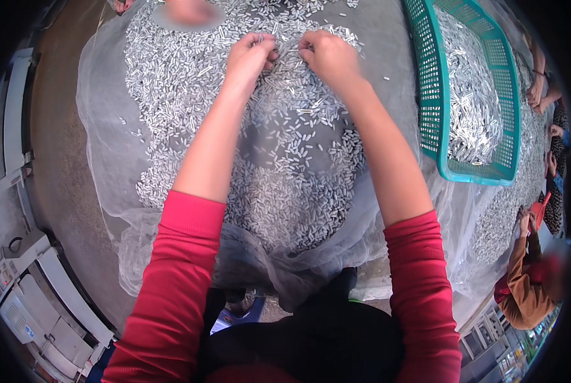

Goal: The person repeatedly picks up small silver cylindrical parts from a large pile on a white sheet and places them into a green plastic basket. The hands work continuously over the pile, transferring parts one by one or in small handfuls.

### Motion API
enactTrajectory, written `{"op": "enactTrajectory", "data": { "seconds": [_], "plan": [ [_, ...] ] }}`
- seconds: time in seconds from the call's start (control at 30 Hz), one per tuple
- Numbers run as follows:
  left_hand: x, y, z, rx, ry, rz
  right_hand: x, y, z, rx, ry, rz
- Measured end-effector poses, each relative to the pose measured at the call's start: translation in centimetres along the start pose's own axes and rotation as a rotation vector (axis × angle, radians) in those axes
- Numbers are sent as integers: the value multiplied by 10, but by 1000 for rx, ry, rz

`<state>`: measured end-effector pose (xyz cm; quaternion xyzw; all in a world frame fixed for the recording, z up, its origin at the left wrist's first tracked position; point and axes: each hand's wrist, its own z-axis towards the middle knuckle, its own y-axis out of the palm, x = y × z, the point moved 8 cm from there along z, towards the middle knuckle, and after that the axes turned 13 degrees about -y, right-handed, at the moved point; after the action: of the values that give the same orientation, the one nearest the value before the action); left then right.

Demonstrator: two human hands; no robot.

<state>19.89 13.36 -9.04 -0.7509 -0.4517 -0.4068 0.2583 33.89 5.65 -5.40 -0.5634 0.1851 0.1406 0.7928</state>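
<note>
Small silvery, rod-shaped pieces [183, 96] lie in a wide, loose spread over a grey table covered with translucent mesh cloth [103, 140]. At the far side of this spread, my left hand [250, 59] is closed, with thumb and fingers curled together just above the pieces. A short gap to its right, my right hand [330, 56] is also closed, fingertips bent down toward the pieces. Whatever either hand pinches is too small or too hidden to name. Nearer my body, a denser heap of the same pieces [292, 204] sits below my forearms.
A green plastic basket [445, 115] of similar, longer-looking silvery pieces stands to the right. Beyond it, several people's hands and arms [537, 92] are along another spread; one person holds a red object [539, 210]. A pale machine [49, 306] stands at left.
</note>
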Motion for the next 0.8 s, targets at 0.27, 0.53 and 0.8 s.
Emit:
{"op": "enactTrajectory", "data": {
  "seconds": [0.27,0.53,0.8],
  "plan": [
    [24,28,22,176,283,826,39,-4,-33,-42,344,581],
    [13,0,20,-33,114,480,13,14,-14,-87,125,71],
    [-11,-39,-22,-584,-193,-776,15,23,-29,-33,561,1292]
  ]
}}
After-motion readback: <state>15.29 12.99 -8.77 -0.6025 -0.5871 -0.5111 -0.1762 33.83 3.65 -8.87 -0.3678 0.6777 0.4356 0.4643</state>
